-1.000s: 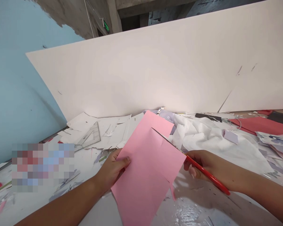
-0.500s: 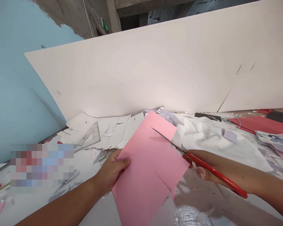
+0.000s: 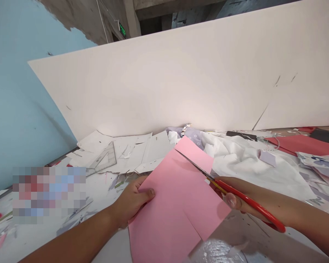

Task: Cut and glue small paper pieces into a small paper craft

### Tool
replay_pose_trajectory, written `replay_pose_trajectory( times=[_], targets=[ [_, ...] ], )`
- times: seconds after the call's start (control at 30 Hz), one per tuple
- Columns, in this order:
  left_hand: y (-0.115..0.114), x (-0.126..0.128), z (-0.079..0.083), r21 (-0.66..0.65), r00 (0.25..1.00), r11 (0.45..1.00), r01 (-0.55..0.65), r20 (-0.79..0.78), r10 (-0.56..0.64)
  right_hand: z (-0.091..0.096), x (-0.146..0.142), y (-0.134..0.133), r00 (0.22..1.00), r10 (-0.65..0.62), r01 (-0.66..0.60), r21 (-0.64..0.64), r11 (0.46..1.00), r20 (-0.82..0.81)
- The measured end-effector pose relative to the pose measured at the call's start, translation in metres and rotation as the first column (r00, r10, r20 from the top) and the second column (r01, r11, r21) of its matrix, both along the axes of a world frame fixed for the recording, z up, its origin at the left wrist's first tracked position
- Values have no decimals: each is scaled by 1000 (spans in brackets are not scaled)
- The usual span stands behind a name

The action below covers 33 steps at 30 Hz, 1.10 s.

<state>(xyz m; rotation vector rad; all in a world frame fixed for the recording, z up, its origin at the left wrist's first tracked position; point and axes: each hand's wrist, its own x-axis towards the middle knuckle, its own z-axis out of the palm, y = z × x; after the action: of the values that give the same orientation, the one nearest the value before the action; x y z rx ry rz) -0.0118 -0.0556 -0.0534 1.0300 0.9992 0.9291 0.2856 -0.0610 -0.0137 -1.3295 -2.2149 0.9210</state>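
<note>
A pink sheet of paper [image 3: 170, 204] is held over the table in front of me. My left hand [image 3: 133, 201] pinches its left edge, thumb on top. My right hand [image 3: 235, 195] is closed on red-handled scissors [image 3: 235, 197], whose blades run up and left through the sheet's top corner. That corner piece [image 3: 194, 153] lies beyond the blades, split from the rest along most of the cut. A second slit runs through the sheet's lower right part.
A large white board [image 3: 194, 80] leans upright at the table's back. White paper sheets and a clear set square [image 3: 104, 159] lie at the left, crumpled white cloth [image 3: 244, 157] and red sheets [image 3: 304, 144] at the right. Scraps litter the table.
The scissors have cut further up and left across the pink sheet's top corner. The sheet has tipped flatter and lower, and my left hand shifted slightly with it.
</note>
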Motion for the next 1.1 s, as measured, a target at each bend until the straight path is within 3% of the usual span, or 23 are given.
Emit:
replay_pose_trajectory(
  times=[0.53, 0.7, 0.93, 1.1],
  targets=[
    [1, -1, 0, 71, 996, 994, 80, -34, -78, 3, -3, -3, 994, -80, 75, -60, 995, -80],
    [0, 0, 0, 69, 996, 994, 86, -30, -84, 7, 2, 2, 997, -38, 26, -151, 988, -74],
    [2, 0, 0, 81, 992, 989, 123, -13, -123, -9, -2, 10, 994, -36, 22, -131, 991, -105],
    [1, 1, 0, 76, 993, 990, 121, -15, -121, 1, -6, 5, 997, -21, 1, -248, 969, -77]
  ],
)
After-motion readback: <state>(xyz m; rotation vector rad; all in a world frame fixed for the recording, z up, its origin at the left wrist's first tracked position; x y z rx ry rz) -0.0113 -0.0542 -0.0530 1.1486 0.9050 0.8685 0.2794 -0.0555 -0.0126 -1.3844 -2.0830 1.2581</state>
